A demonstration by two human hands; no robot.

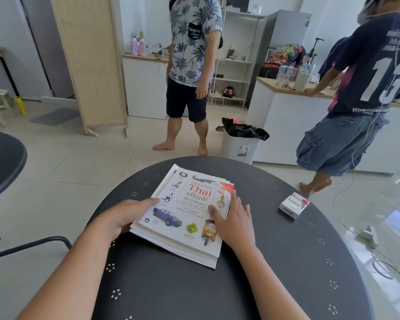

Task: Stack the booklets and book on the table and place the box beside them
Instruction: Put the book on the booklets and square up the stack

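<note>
the book [189, 211] tops the booklets [171, 248] mid-surface [263, 285]. the left hand [127, 214] clasps the stack's left edge; the right hand [234, 219] lies flat, fingers apart, on the cover. the box [293, 205] sits well right.

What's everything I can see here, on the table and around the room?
Book: one, white cover with pictures, on top of the stack, table centre.
Booklets: several, white, stacked under the book; exact count unclear.
Box: one, white with red, on the table right of the stack, apart from it.
Table: one, dark, round, perforated.
Bin: one, pale grey with black liner, on the floor beyond the table.
Folding screen: one, beige, back left.
Other people: three, standing or bending behind.
Left hand: on the stack's left edge.
Right hand: flat on the book's right side.
</note>
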